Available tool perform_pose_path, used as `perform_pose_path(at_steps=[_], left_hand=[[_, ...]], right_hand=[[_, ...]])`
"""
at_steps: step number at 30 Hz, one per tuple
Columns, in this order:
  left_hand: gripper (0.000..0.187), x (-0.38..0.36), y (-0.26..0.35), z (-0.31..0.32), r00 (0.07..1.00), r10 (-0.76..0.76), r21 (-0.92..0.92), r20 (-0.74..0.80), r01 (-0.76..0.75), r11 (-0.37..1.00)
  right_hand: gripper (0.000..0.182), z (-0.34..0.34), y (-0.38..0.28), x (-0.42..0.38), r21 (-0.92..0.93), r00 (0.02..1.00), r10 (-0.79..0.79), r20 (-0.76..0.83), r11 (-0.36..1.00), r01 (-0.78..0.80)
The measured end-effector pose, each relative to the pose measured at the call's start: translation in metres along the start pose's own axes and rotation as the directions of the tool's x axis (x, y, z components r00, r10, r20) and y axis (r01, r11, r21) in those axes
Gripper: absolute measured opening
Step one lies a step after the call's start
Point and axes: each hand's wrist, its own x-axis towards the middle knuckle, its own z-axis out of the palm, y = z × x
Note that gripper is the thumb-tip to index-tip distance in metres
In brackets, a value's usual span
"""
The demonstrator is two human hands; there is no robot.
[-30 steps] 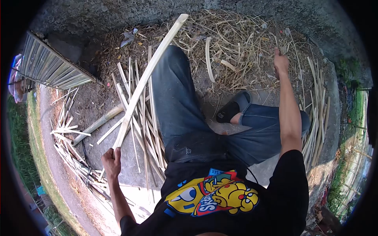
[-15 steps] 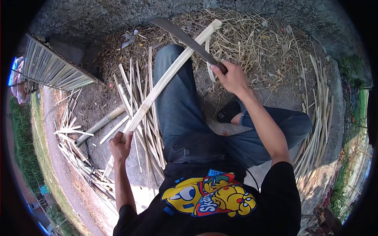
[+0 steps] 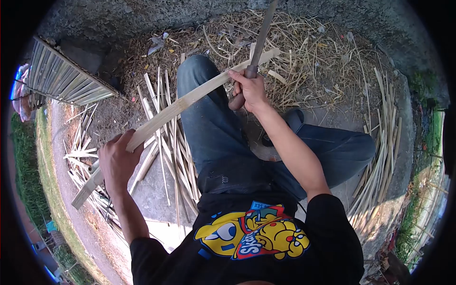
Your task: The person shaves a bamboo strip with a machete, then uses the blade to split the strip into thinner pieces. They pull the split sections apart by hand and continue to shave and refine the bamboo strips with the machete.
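Note:
A long pale bamboo strip (image 3: 183, 101) lies slantwise across my raised knee, its far end beyond the knee and its near end past my left hand. My left hand (image 3: 118, 159) is closed around the strip's lower part. In my right hand (image 3: 250, 90) is the brown handle of a machete (image 3: 264, 35), with its dark blade pointing up and away. The right thumb is close to the strip's upper part, and the blade's base is beside the strip's far end. Whether the blade touches the strip cannot be made out.
Split bamboo strips (image 3: 175, 164) lie beside my leg, and more (image 3: 387, 137) lie at the right. Shavings (image 3: 304, 61) cover the ground ahead, below a rough wall (image 3: 313, 12). A slatted bamboo panel (image 3: 71, 76) stands at the upper left.
The strip has tilted flatter and slid down to the left. My left hand has moved up and left along with it. The machete has swung upright, and my right hand has moved left.

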Motion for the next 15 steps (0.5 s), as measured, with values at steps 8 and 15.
perform_pose_path(at_steps=[8, 15], left_hand=[[0.013, 0.008, 0.049, 0.040, 0.343, 0.520, 0.207, -0.783, -0.644, 0.736], [0.089, -0.037, 0.100, 0.153, 0.988, 0.005, -0.973, 0.153, 0.152, -0.176]], right_hand=[[0.012, -0.024, 0.011, 0.030, 0.656, 0.948, 0.230, -0.219, 0.754, -0.032], [0.005, -0.050, 0.041, 0.022, 0.677, 0.896, 0.368, -0.247, 0.727, -0.112]])
